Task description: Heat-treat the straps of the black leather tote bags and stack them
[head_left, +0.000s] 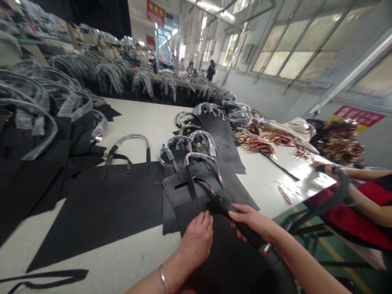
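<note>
I am logging remotely from the head camera. The right hand is closing around a black hose-fed hand tool, its fingers wrapping the barrel and the tool's nose resting on a black leather bag panel, which is lying over other panels on the white work table. The left hand is lying open, its fingers pressing flat and close together on the same panel, just beside the nose and pinching nothing. I am judging this close, flat pressure to be steadying the leather well. A plastic-sleeved bag handle is arching just beyond. To the right, a co-worker's hand is gripping a similar black hose.
</note>
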Demonstrator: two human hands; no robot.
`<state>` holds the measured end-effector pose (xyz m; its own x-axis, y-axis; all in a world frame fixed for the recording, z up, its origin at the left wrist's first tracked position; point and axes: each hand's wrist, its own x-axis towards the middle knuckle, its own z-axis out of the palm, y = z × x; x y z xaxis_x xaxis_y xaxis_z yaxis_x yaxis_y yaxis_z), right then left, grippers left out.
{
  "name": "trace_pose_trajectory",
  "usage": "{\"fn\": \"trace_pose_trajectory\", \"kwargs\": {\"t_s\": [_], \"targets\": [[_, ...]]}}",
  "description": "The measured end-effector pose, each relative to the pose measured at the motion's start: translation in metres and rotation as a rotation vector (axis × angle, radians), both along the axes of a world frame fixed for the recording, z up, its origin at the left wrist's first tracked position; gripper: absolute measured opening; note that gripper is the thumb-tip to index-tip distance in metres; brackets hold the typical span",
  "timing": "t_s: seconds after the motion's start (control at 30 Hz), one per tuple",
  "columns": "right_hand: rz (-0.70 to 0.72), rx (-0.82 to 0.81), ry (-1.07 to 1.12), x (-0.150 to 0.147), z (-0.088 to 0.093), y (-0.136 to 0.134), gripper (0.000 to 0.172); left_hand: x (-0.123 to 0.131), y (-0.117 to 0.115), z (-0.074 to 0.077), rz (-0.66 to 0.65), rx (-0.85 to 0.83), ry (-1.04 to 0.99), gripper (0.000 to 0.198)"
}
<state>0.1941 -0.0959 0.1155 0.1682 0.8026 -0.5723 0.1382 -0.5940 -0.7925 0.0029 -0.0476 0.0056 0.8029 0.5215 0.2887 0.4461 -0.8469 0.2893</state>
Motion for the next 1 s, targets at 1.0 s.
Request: {"fn": "trace_pose_trajectory", "kwargs": {"t_s": [1.0], "targets": [[0.071,0.221,-0.031,-0.062,0.001,0.014,0.070,-0.032,-0.022,-0.003,-0.118,-0.025,-0.077,0.012]]}}
